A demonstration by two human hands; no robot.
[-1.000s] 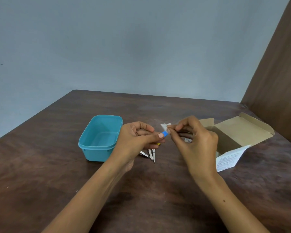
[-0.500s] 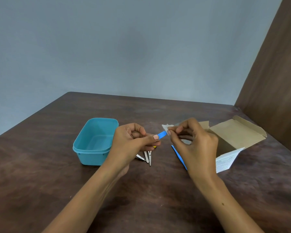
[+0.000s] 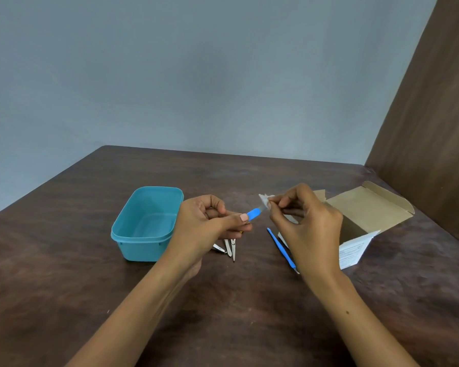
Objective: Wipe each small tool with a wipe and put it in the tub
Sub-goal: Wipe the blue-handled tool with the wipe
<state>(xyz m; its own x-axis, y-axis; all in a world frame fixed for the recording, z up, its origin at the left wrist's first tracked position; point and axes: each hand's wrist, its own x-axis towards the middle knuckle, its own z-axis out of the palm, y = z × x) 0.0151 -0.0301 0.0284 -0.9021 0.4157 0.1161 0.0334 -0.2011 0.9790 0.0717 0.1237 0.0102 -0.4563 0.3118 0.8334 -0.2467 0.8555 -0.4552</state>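
My left hand (image 3: 207, 223) pinches a small blue-handled tool (image 3: 253, 214) above the table, its metal tip pointing right. My right hand (image 3: 305, 221) pinches a small white wipe (image 3: 263, 199) folded around that tip. The teal tub (image 3: 146, 223) stands just left of my left hand, and nothing shows inside it. A second blue-handled tool (image 3: 280, 247) lies on the table below my right hand. Several small metal tools (image 3: 229, 247) lie partly hidden under my left hand.
An open cardboard box (image 3: 361, 215) with a printed leaflet (image 3: 353, 251) leaning on it stands at the right. A brown panel (image 3: 429, 128) rises at the far right. The dark wooden table (image 3: 64, 260) ends at the left and back edges.
My hands have drawn apart, so more of the blue handle and the metal tip show between them. The wipe has slid toward the tip. The second blue tool is now uncovered.
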